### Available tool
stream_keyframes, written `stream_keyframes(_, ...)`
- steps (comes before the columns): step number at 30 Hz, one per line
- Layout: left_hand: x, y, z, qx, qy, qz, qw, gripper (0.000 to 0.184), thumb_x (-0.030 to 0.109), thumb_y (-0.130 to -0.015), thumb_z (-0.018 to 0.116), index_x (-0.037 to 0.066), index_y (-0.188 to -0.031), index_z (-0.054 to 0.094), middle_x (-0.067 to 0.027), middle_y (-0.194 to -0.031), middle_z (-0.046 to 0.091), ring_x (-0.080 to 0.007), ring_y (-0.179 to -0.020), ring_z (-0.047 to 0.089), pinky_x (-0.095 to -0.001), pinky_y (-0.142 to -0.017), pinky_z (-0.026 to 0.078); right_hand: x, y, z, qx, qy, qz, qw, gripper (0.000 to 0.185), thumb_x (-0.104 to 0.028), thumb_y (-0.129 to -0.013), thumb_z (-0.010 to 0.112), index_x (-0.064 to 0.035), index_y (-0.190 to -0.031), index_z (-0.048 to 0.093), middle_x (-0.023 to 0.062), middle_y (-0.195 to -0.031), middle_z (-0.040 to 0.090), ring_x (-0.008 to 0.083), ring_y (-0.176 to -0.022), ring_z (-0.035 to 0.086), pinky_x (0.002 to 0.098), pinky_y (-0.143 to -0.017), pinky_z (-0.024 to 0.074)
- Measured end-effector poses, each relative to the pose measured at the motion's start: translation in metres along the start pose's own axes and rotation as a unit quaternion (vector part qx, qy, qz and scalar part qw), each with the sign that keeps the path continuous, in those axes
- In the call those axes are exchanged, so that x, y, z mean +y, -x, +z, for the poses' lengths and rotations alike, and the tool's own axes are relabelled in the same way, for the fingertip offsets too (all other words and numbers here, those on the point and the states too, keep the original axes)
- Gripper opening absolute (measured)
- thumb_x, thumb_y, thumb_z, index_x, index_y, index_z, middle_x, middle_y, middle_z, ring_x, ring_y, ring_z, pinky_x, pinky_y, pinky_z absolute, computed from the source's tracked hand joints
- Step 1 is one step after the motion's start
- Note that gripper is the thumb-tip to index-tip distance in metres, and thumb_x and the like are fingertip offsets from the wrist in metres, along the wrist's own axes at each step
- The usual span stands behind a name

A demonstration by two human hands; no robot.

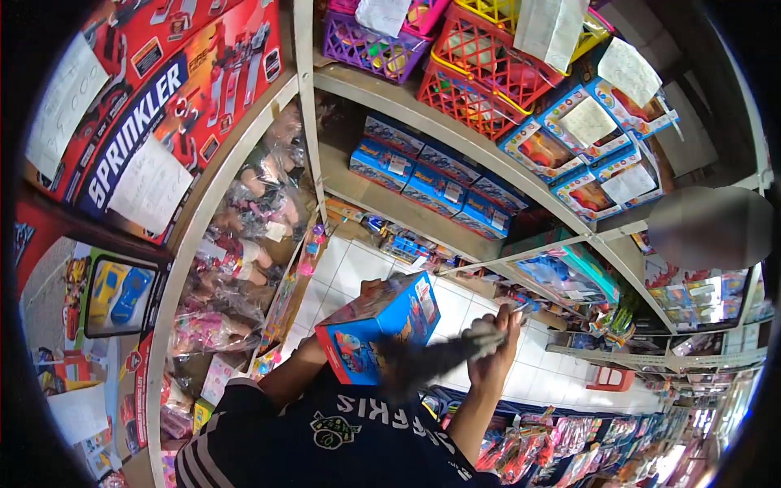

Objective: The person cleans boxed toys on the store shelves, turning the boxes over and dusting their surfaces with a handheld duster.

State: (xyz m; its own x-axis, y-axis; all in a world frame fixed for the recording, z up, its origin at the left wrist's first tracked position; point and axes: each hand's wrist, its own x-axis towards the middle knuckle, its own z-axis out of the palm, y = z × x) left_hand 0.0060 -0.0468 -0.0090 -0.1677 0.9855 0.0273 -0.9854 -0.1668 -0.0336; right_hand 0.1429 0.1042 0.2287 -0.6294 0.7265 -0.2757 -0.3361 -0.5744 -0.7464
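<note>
My left hand (371,287) is closed round the far side of a blue toy box (419,305) with a red edge, holding it tilted in front of my chest; most of its fingers are hidden behind the box. In my right hand (495,358) is a duster (435,355), gripped near its handle end. The duster's dark fluffy head is smeared by motion and lies across the right side of the box, covering part of its printed face. Whether the fluff presses on the box I cannot tell.
Ahead, a shelf holds a row of similar blue boxes (435,189). Above are red plastic baskets (472,98) and boxed toys (590,122). Bagged dolls (220,325) fill the left shelf beside a large sprinkler box (138,122). White floor tiles (455,313) lie below; hanging packets (561,447) line the right.
</note>
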Motion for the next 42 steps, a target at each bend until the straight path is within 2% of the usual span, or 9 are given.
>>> stream_keyframes(2, 0.006, -0.014, 0.046, 0.117, -0.016, -0.059, 0.991, 0.091, 0.057, -0.084, 0.058, 0.008, -0.154, 0.025, -0.0233, -0.149, 0.038, -0.0394, -0.135, 0.040, -0.0548, -0.112, 0.032, 0.000, 0.001, 0.010, 0.061, 0.012, -0.037, 0.997, 0.036, -0.046, -0.102, 0.046, -0.0148, -0.084, 0.042, -0.0052, -0.059, 0.034, 0.0050, -0.046, 0.030, 0.0224, -0.045, 0.0283)
stream_keyframes(5, 0.008, -0.038, -0.067, -0.058, 0.081, -0.046, 0.994, 0.088, 0.053, -0.084, 0.052, 0.003, -0.152, 0.026, -0.0253, -0.147, 0.039, -0.0411, -0.133, 0.042, -0.0556, -0.111, 0.032, -0.006, -0.004, -0.005, 0.039, -0.042, -0.053, 0.997, 0.036, -0.046, -0.102, 0.046, -0.0159, -0.082, 0.040, -0.0068, -0.056, 0.029, 0.0046, -0.045, 0.029, 0.0215, -0.044, 0.0275)
stream_keyframes(6, 0.012, -0.030, -0.057, 0.037, 0.130, -0.057, 0.989, 0.090, 0.053, -0.083, 0.050, 0.001, -0.152, 0.026, -0.0268, -0.147, 0.039, -0.0418, -0.133, 0.042, -0.0565, -0.111, 0.032, -0.008, -0.003, -0.011, 0.017, -0.057, -0.045, 0.997, 0.036, -0.045, -0.103, 0.046, -0.0160, -0.082, 0.041, -0.0067, -0.055, 0.030, 0.0043, -0.045, 0.029, 0.0212, -0.044, 0.0272)
stream_keyframes(11, 0.016, -0.048, 0.003, -0.042, 0.003, 0.065, 0.997, 0.090, 0.060, -0.084, 0.046, 0.005, -0.152, 0.027, -0.0254, -0.151, 0.034, -0.0416, -0.137, 0.037, -0.0562, -0.114, 0.028, -0.011, -0.004, -0.024, 0.033, -0.103, -0.074, 0.991, 0.037, -0.044, -0.103, 0.045, -0.0165, -0.079, 0.041, -0.0066, -0.055, 0.030, 0.0040, -0.045, 0.028, 0.0215, -0.044, 0.0271)
stream_keyframes(12, 0.014, -0.045, 0.006, 0.039, 0.021, 0.087, 0.995, 0.079, 0.064, -0.088, 0.037, 0.008, -0.143, 0.043, -0.0172, -0.137, 0.054, -0.0339, -0.123, 0.054, -0.0506, -0.105, 0.041, -0.012, -0.003, -0.024, 0.024, -0.098, -0.074, 0.992, 0.037, -0.043, -0.103, 0.045, -0.0161, -0.079, 0.041, -0.0065, -0.055, 0.030, 0.0042, -0.045, 0.029, 0.0218, -0.044, 0.0271)
stream_keyframes(14, 0.009, -0.038, 0.010, 0.120, 0.018, 0.061, 0.991, 0.091, 0.073, -0.084, 0.039, 0.011, -0.150, 0.033, -0.0201, -0.151, 0.037, -0.0390, -0.137, 0.039, -0.0547, -0.113, 0.029, -0.011, 0.002, -0.021, -0.009, -0.056, -0.057, 0.997, 0.033, -0.041, -0.103, 0.046, -0.0176, -0.081, 0.043, -0.0071, -0.058, 0.035, 0.0024, -0.046, 0.030, 0.0198, -0.043, 0.0261)
stream_keyframes(24, 0.008, -0.045, 0.059, 0.325, -0.075, 0.161, 0.929, 0.083, 0.074, -0.088, 0.020, 0.015, -0.142, 0.045, -0.0082, -0.136, 0.053, -0.0306, -0.124, 0.051, -0.0481, -0.102, 0.044, 0.007, 0.003, -0.017, 0.038, -0.004, -0.058, 0.998, 0.030, -0.045, -0.102, 0.047, -0.0186, -0.089, 0.048, -0.0090, -0.060, 0.028, 0.0028, -0.050, 0.026, 0.0220, -0.046, 0.0234)
stream_keyframes(36, 0.010, -0.031, 0.012, 0.253, -0.105, 0.299, 0.914, 0.116, 0.095, -0.073, 0.014, 0.006, -0.144, 0.040, -0.0158, -0.143, 0.046, -0.0343, -0.130, 0.047, -0.0510, -0.108, 0.039, 0.004, -0.002, -0.009, 0.090, -0.014, -0.104, 0.990, 0.031, -0.047, -0.101, 0.049, -0.0190, -0.088, 0.047, -0.0096, -0.060, 0.029, 0.0026, -0.050, 0.026, 0.0219, -0.047, 0.0227)
stream_keyframes(42, 0.007, -0.020, 0.013, 0.316, -0.115, 0.346, 0.876, 0.101, 0.089, -0.081, 0.016, 0.015, -0.145, 0.040, -0.0143, -0.138, 0.051, -0.0337, -0.127, 0.049, -0.0517, -0.108, 0.039, 0.005, -0.004, -0.007, 0.073, 0.022, -0.080, 0.994, 0.035, -0.046, -0.101, 0.050, -0.0148, -0.086, 0.046, -0.0059, -0.062, 0.034, 0.0057, -0.050, 0.030, 0.0237, -0.048, 0.0253)
